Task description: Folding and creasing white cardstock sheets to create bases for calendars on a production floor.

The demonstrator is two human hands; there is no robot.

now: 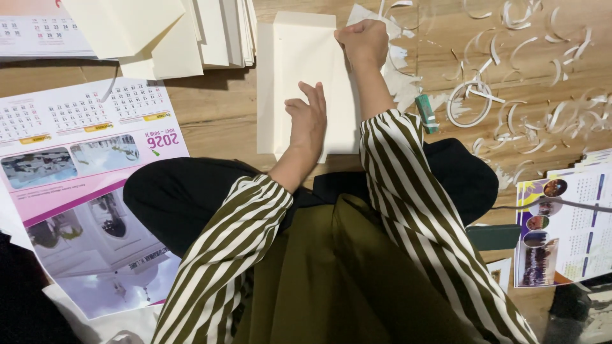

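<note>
So the step in hand looks like pressing or creasing a cream paper sheet [299, 57] that lies flat on the wooden worktop [217, 114], right in front of the person. It looks folded over on itself, though I can't tell how many layers there are.

The left hand [308, 118] rests on the lower middle of the sheet with its grip released: fingers loose and spread a bit, just pinning the paper down, not grasping anything. The right hand [364, 39] is up at the sheet's top right corner, clenched into a fist and pushing down on the edge there. Whether it's got a small tool tucked inside the fist, I can't tell.

My guess is the next move calls for running that fist along the edge while the flat hand keeps the sheet from sliding, since the paper would shift easily on the wood.

Other stuff around: a stack of cream sheets [191, 32] sits at the upper left, well apart from the hands. A printed calendar page [89, 178] lies to the left, another calendar sheet [567, 223] far right. Curly white paper trimmings [510, 95] are scattered all over the right side, and a small green cutter-like thing [426, 113] lies just beside the right sleeve.
</note>
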